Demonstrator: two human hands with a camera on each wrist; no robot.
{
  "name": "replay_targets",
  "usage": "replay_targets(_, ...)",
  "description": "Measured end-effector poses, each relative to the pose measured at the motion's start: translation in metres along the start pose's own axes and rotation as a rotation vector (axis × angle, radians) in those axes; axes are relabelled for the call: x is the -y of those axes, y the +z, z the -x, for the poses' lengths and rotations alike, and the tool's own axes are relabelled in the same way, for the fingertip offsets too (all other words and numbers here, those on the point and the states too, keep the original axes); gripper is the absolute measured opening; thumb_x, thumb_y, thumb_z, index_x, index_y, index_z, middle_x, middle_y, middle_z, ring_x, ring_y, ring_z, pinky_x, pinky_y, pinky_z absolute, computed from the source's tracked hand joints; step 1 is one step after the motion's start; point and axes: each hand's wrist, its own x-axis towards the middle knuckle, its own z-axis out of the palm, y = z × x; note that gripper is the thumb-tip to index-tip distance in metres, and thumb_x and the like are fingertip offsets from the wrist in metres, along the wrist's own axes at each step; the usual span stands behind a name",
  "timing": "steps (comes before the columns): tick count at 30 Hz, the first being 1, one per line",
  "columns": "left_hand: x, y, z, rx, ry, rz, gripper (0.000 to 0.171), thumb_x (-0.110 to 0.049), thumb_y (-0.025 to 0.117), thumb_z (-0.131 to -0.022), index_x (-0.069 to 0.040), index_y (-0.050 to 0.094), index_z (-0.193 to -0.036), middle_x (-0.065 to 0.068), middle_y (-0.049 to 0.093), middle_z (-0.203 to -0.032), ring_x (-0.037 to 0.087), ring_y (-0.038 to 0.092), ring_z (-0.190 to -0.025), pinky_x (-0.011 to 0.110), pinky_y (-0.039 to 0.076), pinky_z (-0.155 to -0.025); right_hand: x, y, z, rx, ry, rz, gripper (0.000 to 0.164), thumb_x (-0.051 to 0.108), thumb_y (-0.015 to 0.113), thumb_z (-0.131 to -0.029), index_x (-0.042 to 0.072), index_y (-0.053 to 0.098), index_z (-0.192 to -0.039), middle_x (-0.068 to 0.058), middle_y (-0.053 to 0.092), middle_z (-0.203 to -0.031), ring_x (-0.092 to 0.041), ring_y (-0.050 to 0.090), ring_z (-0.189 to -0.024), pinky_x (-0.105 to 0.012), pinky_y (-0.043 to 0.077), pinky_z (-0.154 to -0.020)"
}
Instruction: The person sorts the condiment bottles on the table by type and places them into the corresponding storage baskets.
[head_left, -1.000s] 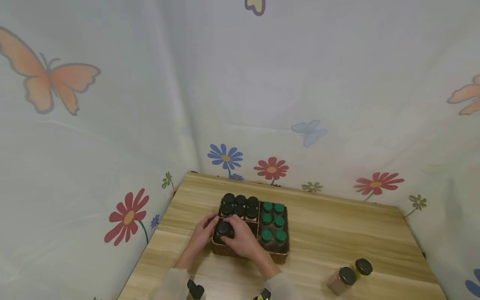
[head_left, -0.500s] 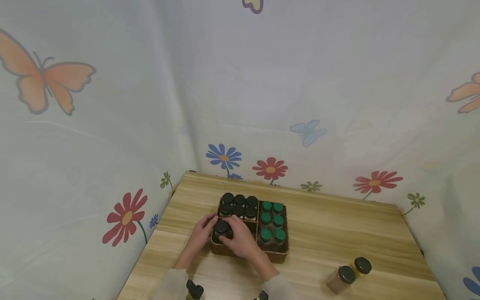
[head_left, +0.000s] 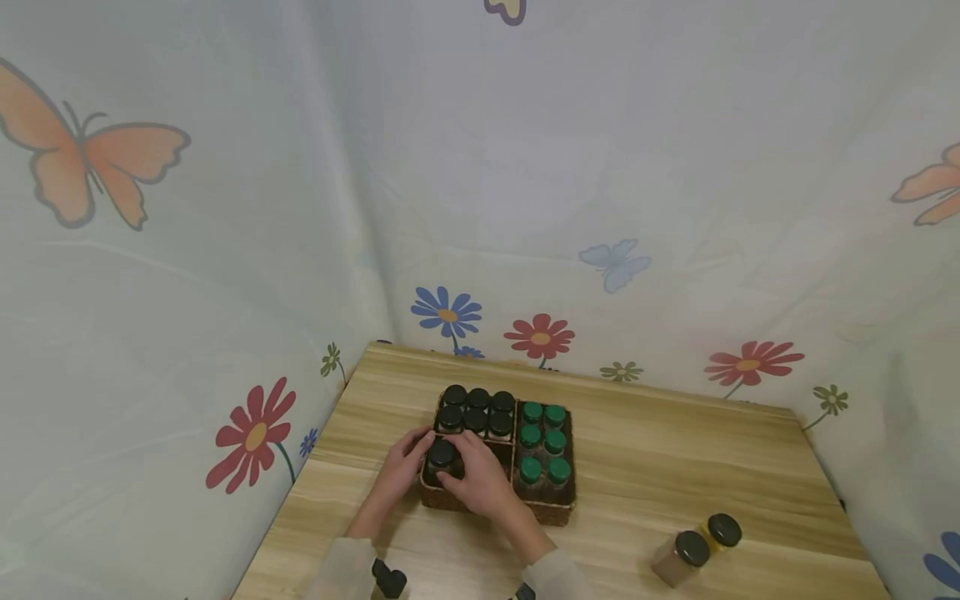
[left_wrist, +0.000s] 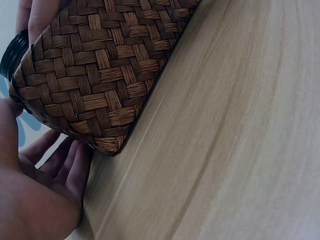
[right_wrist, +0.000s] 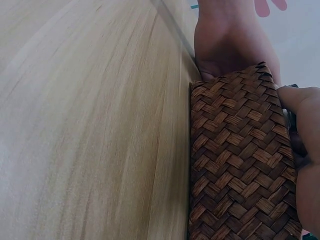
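A black-lidded jar (head_left: 441, 452) stands in the front-left compartment of a divided brown woven basket (head_left: 551, 513). My right hand (head_left: 483, 479) holds this jar, thumb on the near side and fingers on the far side. At the basket's left side is my left hand (head_left: 401, 471); in the left wrist view its fingers (left_wrist: 75, 170) lie along the outer wall and its thumb is up at the rim. Several black-lidded jars (head_left: 477, 408) fill the back-left compartment. Green-capped bottles (head_left: 555, 442) stand in two columns in the right one. The jar's lower part is hidden.
Two more black-lidded jars, one with pinkish-brown contents (head_left: 678, 562) and one yellowish (head_left: 722, 533), stand on the wooden table (head_left: 645, 467) to the right. A flower-printed curtain (head_left: 615, 192) surrounds the table at the back and sides.
The head view has shifted slightly. Both hands keep nearly the same places, and the jar under my right hand stays in the front-left compartment, its lid slightly farther left.
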Motion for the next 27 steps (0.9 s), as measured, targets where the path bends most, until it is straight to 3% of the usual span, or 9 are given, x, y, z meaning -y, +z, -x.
replay_targets(15, -0.003, 0.000, 0.002, -0.006, -0.017, -0.014, 0.070, -0.060, 0.059, -0.104, -0.008, 0.057, -0.151, 0.019, 0.059, -0.150, 0.035, 0.057, -0.137, 0.051, 0.053, -0.107, 0.004, -0.003, 0.001, 0.011, 0.011, -0.034, 0.051, 0.027, 0.083, -0.096, 0.014, 0.064, -0.142, -0.001, 0.064, -0.135, -0.021, 0.064, -0.123, -0.044, 0.054, -0.105)
replay_targets(21, -0.006, 0.000, 0.005, -0.010, 0.004, -0.013, 0.069, -0.056, 0.058, -0.107, -0.003, 0.056, -0.151, 0.024, 0.057, -0.151, 0.040, 0.055, -0.138, 0.054, 0.052, -0.107, 0.005, -0.003, 0.000, 0.002, 0.003, -0.029, 0.052, 0.025, 0.083, -0.095, 0.012, 0.064, -0.141, -0.004, 0.066, -0.135, -0.022, 0.066, -0.122, -0.044, 0.055, -0.103)
replay_targets(27, -0.005, 0.001, 0.005, -0.009, 0.008, 0.000, 0.066, -0.054, 0.059, -0.107, -0.004, 0.057, -0.151, 0.022, 0.057, -0.151, 0.039, 0.054, -0.139, 0.055, 0.051, -0.108, 0.006, -0.012, 0.005, 0.035, 0.019, -0.035, 0.061, 0.030, 0.080, -0.098, 0.006, 0.057, -0.148, -0.011, 0.063, -0.144, -0.027, 0.062, -0.131, -0.046, 0.052, -0.108)
